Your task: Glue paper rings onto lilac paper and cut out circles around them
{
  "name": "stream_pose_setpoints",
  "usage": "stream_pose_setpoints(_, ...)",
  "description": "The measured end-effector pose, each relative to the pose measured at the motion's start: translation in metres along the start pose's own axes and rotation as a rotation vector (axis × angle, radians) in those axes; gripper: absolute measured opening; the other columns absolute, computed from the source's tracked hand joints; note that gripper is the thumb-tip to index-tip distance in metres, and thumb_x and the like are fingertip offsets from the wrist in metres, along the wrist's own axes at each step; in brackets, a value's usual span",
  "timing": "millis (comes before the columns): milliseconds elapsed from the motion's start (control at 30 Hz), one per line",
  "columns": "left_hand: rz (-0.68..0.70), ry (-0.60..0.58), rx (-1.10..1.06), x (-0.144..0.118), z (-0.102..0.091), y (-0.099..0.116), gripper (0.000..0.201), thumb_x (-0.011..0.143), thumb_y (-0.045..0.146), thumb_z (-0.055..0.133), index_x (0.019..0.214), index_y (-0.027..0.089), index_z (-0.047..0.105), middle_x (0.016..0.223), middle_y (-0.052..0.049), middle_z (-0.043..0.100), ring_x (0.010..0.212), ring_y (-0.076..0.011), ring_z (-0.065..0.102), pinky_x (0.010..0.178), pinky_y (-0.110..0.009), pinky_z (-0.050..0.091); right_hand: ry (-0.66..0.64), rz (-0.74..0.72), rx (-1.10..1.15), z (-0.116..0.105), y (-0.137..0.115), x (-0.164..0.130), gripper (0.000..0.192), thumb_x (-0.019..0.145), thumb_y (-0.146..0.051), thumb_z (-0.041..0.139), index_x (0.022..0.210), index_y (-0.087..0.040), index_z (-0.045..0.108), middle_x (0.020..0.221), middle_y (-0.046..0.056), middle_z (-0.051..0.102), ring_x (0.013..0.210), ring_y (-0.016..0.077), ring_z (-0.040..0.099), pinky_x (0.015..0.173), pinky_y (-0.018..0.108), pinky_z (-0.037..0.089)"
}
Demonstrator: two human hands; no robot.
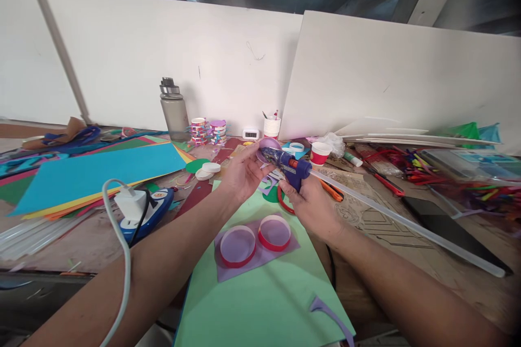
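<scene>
Left hand (244,173): it is raised above the tabletop (407,249), palm turned inward; its fingers (260,154) curl around the edge of a lilac disc (269,146) and pinch it.
Lilac disc: it sits at the tips of the left fingers, tilted, and the nozzle of the glue gun touches it or is just beside it; I cannot tell which.
Right hand (311,203): its fingers are pressed together around the handle of a blue glue gun (293,167).
Glue gun: it points toward the left fingers; a long clear glue stick (407,225) goes out from its back, away from the right fingers, over the tabletop.
Below the fingers: a green sheet (260,298) lies on the tabletop, and on it a lilac paper (260,260) with two red rings (256,238) side by side, touching or nearly touching.
Left of the left fingers: a blue sheet (97,171) on a stack of coloured paper, and a white plug (131,204) with a cable.
Beyond the fingers: a grey bottle (174,111), a red paper cup (319,153), and a white wall board (171,59).
Right of the right fingers: a heap of coloured sticks (415,165).
</scene>
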State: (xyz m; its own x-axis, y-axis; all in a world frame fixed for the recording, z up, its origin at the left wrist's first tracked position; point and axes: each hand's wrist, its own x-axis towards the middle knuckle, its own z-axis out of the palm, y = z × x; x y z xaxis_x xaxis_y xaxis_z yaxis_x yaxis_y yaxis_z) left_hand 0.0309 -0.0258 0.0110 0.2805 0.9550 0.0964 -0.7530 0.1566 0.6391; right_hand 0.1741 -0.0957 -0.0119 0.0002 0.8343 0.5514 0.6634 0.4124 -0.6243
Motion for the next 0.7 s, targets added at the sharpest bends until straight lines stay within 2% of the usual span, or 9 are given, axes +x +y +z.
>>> stream_pose_setpoints(200,0.013,0.041,-0.037,0.001,0.001,0.003,0.007,0.082,0.014,0.062,0.078,0.016,0.068,0.071,0.0,0.071,0.072,-0.0142,0.068,0.09,-0.034,0.054,-0.012,-0.007,-0.03,-0.001,-0.002,-0.001,0.031,0.09,-0.039,0.051,0.109,-0.019,0.065,0.103,0.011,0.07,0.097,0.0281,0.065,0.084,0.042,0.053)
stream_pose_setpoints(433,0.027,0.025,-0.005,0.0,0.0,0.002,0.008,0.084,0.016,0.062,0.082,0.015,0.069,0.078,-0.002,0.073,0.077,-0.0144,0.069,0.093,-0.035,0.052,0.006,-0.012,0.039,0.0,0.004,0.002,0.03,0.091,-0.041,0.049,0.101,-0.017,0.064,0.097,0.011,0.069,0.095,0.0282,0.062,0.091,0.046,0.049)
stream_pose_setpoints(600,0.035,0.059,-0.002,0.003,-0.008,-0.005,0.007,0.084,0.018,0.063,0.084,0.016,0.07,0.081,-0.001,0.073,0.078,-0.0136,0.068,0.091,-0.035,0.053,0.011,-0.023,0.008,0.001,0.005,0.003,0.032,0.091,-0.038,0.05,0.111,-0.017,0.062,0.113,0.013,0.067,0.107,0.0295,0.06,0.096,0.047,0.046)
stream_pose_setpoints(700,0.038,0.121,0.027,0.006,-0.013,-0.007,0.004,0.082,0.02,0.066,0.081,0.017,0.069,0.079,-0.001,0.072,0.074,-0.0134,0.067,0.087,-0.034,0.055,-0.033,-0.024,-0.02,0.002,0.005,0.004,0.03,0.091,-0.038,0.049,0.108,-0.018,0.063,0.109,0.012,0.069,0.107,0.0294,0.061,0.093,0.045,0.048)
